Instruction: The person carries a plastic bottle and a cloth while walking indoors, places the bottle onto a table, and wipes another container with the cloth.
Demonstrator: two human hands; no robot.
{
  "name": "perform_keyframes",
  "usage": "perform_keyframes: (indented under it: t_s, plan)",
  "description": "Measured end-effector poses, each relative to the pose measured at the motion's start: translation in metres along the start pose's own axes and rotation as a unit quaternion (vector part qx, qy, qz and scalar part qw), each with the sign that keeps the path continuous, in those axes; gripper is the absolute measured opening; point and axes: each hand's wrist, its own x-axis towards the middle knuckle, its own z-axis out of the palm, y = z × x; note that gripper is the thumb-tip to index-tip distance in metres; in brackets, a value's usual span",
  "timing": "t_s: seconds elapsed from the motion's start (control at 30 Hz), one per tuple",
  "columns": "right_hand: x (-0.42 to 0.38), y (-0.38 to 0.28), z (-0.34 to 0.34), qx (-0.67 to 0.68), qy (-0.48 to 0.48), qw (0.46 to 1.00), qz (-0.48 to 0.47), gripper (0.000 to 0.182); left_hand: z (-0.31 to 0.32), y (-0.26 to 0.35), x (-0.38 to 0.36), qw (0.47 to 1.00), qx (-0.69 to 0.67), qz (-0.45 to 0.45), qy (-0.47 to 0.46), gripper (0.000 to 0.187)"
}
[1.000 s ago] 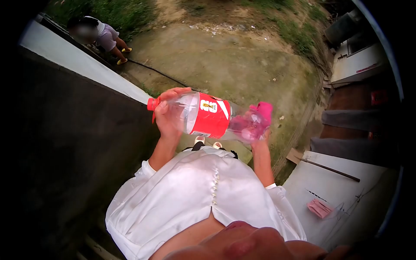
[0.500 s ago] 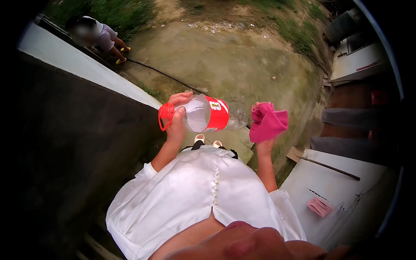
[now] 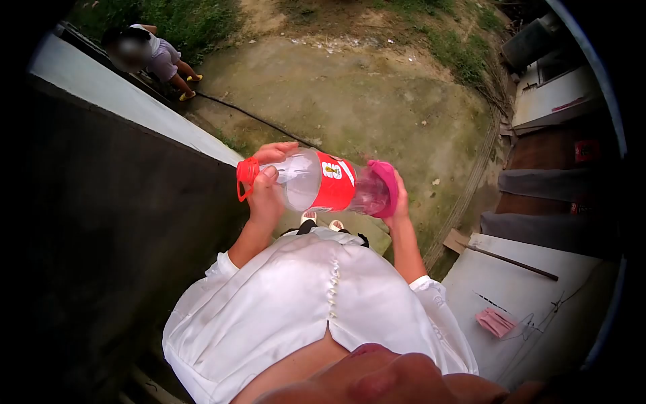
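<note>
Clear plastic, that is what I have between my hands: a large bottle (image 3: 323, 183) with a red label and a red cap with a carry ring, held on its side at chest height out over the mossy ground (image 3: 377, 101); nothing carries it but me. My left hand (image 3: 268, 185) is closed round the neck end, thumb laid over the shoulder just behind the cap; my right hand (image 3: 398, 202) is cupped flat against the base, pressing a pink cloth (image 3: 385, 187) onto it, fingers spread behind the cloth rather than curled round anything; so the hands are apart, one at each end, with the bottle clamped lengthwise between them.

To do this wiping well, I judge the left hand should keep the neck steady and turn the bottle a little at a time, while the right works the cloth round the base in small circles, pushing towards the left palm so nothing slips; the plastic looks smooth, so a loose hold could let it drop.

Outward from there: my white blouse (image 3: 303, 310) below; a grey wall (image 3: 121, 202) with a pale top edge along my left; a white slab (image 3: 538, 296) at my right with a pink folded thing (image 3: 496, 321) lying on it; at the far left corner another person (image 3: 151, 57) crouches by the grass.
</note>
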Motion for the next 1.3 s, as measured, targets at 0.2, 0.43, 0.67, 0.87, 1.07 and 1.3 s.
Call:
perform_keyframes:
  t_s: [0.2,0.43,0.67,0.87,1.07,1.3]
  plan:
    - [0.001,0.035,-0.032,0.181,-0.005,0.983,0.031,0.051,-0.001,-0.008,-0.004,0.996,-0.075,-0.027,0.046,0.034]
    - [-0.01,0.028,-0.048,0.075,0.081,0.993,-0.041,0.053,-0.007,-0.017,-0.011,0.991,-0.085,-0.06,0.085,0.033]
    - [-0.001,-0.005,-0.041,0.001,-0.008,0.999,-0.035,0.056,-0.008,-0.006,-0.001,0.99,-0.12,-0.067,0.041,0.035]
    - [0.002,0.018,-0.041,0.018,0.117,0.992,-0.052,0.054,-0.001,-0.002,-0.007,0.985,-0.136,-0.068,0.084,0.036]
    - [-0.021,0.059,-0.02,0.087,0.063,0.988,0.112,0.039,-0.012,-0.001,0.006,0.985,-0.097,0.001,0.144,0.034]
    - [-0.027,0.008,-0.025,0.101,0.137,0.975,-0.144,0.04,-0.023,-0.004,0.002,0.988,0.128,0.045,0.068,0.032]
